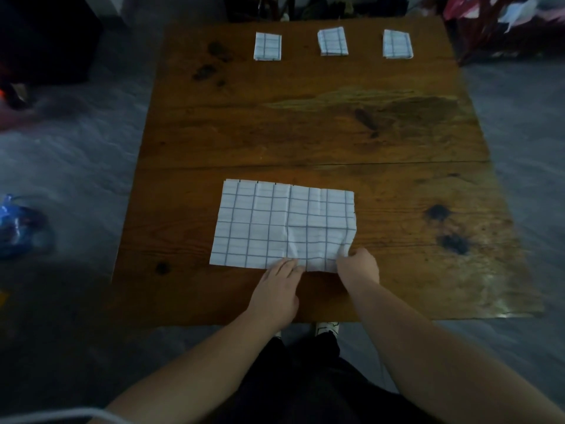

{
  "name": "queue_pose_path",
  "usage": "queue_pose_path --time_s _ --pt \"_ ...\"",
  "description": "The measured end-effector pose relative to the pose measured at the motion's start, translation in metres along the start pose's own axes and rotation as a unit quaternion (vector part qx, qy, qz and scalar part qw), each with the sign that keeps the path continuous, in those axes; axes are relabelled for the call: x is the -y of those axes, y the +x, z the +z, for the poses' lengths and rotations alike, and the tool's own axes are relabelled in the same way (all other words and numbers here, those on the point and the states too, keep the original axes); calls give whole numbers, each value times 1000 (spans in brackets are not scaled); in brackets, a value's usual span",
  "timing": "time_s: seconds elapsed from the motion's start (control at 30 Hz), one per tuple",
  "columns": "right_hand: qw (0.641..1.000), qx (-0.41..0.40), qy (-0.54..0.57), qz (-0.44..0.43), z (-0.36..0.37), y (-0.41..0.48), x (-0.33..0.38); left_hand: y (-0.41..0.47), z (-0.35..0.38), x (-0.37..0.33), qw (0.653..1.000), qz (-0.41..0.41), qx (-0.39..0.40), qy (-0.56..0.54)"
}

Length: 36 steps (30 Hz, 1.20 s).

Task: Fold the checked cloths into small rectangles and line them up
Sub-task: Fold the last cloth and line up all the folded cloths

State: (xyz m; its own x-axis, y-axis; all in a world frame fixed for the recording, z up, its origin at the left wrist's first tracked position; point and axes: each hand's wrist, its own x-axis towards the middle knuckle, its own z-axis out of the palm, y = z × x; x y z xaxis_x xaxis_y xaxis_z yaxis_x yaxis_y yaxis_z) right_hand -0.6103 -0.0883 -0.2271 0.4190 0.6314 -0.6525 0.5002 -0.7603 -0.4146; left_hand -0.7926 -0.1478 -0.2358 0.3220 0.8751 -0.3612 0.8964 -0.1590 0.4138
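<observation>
I see a brown wooden surface [321, 130] with dark knots and a paler worn patch toward the right. Along its far edge three checked cloths sit already folded into small rectangles, in a row and well apart from each other: the left folded cloth [267, 46], the middle folded cloth [332, 42] and the right folded cloth [397, 44]. The middle and right ones are turned slightly off square.

Nearer me, a larger checked cloth [282, 224] lies spread flat on the near half of the surface, white with thin dark grid lines. A vertical crease runs down its middle, and its near right corner is rumpled and lifted a little.

My left hand [279, 289] rests palm down with its fingertips on the cloth's near edge, about at the centre crease; the fingers lie flat and press rather than pinch. My right hand [357, 266] is just beside it at the near right corner, fingers curled and closed on the rumpled edge of the large cloth. The two hands are close together but not touching.

Below the near edge of the surface I see dark trousers and a white shoe [328, 327] on the grey floor. A blue plastic bag [18, 224] lies on the floor to the left, blurred.
</observation>
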Motion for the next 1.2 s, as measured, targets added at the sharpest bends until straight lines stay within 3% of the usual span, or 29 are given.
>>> queue_pose_path --time_s 0.1,0.23,0.5,0.6,0.7,0.77,0.87,1.0,1.2 --pt "993 18 112 22 -8 -8 2 0 1 2 999 -22 -21 -30" --pt "954 78 284 56 -23 -32 8 8 -1 -6 996 -75 -11 -43" --pt "918 144 370 24 -32 -83 5 20 -9 -13 992 -97 23 -79" --pt "921 146 359 -24 -31 -96 5 17 -5 -7 990 -55 24 -126" --pt "916 166 358 -71 -24 -102 9 9 -5 0 960 -27 -11 -278" --pt "913 181 354 -91 -17 -104 16 1 -10 7 933 -67 -25 -353" --pt "928 172 305 -123 -3 -101 22 -8 -18 25 904 -169 -68 -387" --pt "952 163 213 -144 14 -98 30 -20 -26 59 857 -240 -98 -447" --pt "966 161 -18 -203 37 -83 37 -46 -31 105 842 -302 -131 -428"
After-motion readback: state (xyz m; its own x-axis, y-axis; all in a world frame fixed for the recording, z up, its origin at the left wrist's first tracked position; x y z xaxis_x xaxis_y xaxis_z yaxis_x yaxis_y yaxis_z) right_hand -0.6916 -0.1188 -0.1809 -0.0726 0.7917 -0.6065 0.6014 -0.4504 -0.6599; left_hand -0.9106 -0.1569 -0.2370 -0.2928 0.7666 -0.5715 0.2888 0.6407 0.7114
